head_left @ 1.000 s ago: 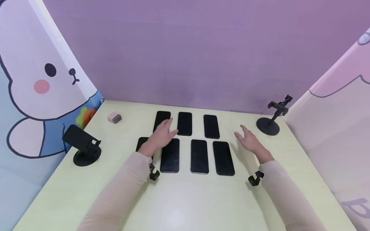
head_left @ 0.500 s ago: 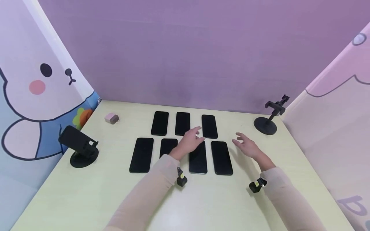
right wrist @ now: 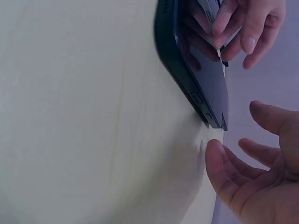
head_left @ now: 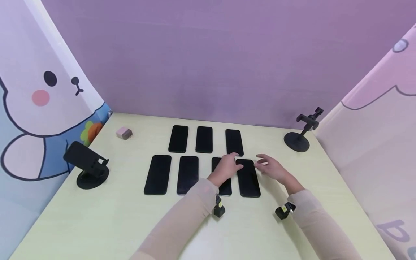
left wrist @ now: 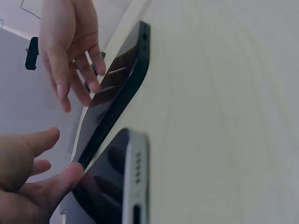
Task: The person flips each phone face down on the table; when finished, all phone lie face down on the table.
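In the head view my left hand (head_left: pixel 226 167) reaches over a phone with a silver edge (left wrist: pixel 135 179), partly covering it. Its fingers are loosely spread near the upper left corner of the front row's rightmost phone (head_left: pixel 248 179), which has a dark edge; whether they touch it I cannot tell. Off that phone's upper right side, my right hand (head_left: pixel 272 169) hovers with relaxed, slightly bent fingers. A gap shows between its fingertips and the phone in the right wrist view. Neither hand holds anything.
Left in the front row lie two phones, an outer one (head_left: pixel 157 174) and an inner one (head_left: pixel 187 174). Behind are three phones, including a right one (head_left: pixel 234 142). A black phone stand (head_left: pixel 92 177) is at left, a pink charger plug (head_left: pixel 124 133) behind it, another stand (head_left: pixel 297 141) at back right.
My left hand has swept right across the phones, from the left side to the rightmost front phone. My right hand has shifted slightly left and nearer. The phones keep their arrangement.
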